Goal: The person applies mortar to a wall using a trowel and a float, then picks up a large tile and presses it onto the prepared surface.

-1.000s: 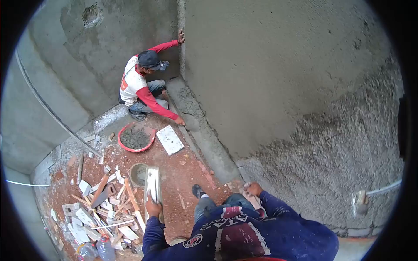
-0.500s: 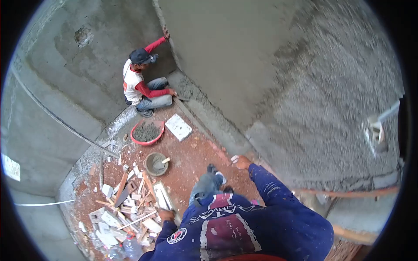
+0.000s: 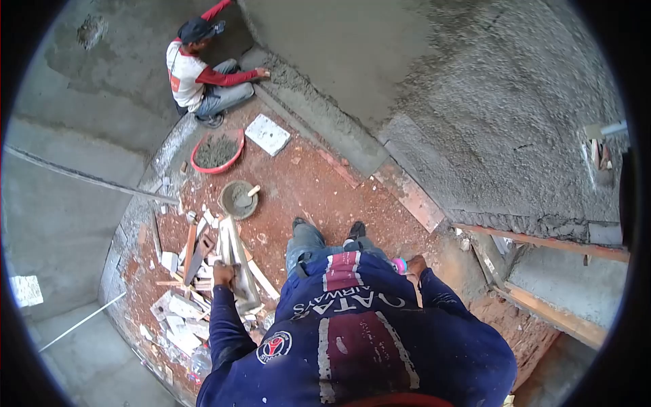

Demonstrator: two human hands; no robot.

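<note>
My left hand (image 3: 223,274) is closed around a long, pale, float-like board (image 3: 243,266), held over the pile of wood scraps (image 3: 196,298). At my waist, my right hand (image 3: 415,266) is beside a small pink and blue round thing (image 3: 400,265). Its fingers are too dark and partly hidden to show whether they grip anything. Ahead of my feet on the left stands a bucket of grey mortar (image 3: 237,201) with a light-handled tool (image 3: 253,191) in it.
Another person (image 3: 203,68) sits by the wet concrete slab (image 3: 339,41), one hand at its edge. Near them are a red basin of mortar (image 3: 218,150) and a white board (image 3: 268,134). A handsaw (image 3: 199,256) lies among the scraps. Timber (image 3: 556,315) borders a drop at right.
My right hand has drawn back from the slab's edge to my waist. My left hand has moved forward and left with the board. The view has shifted, and the other person's lower hand lies on the edge.
</note>
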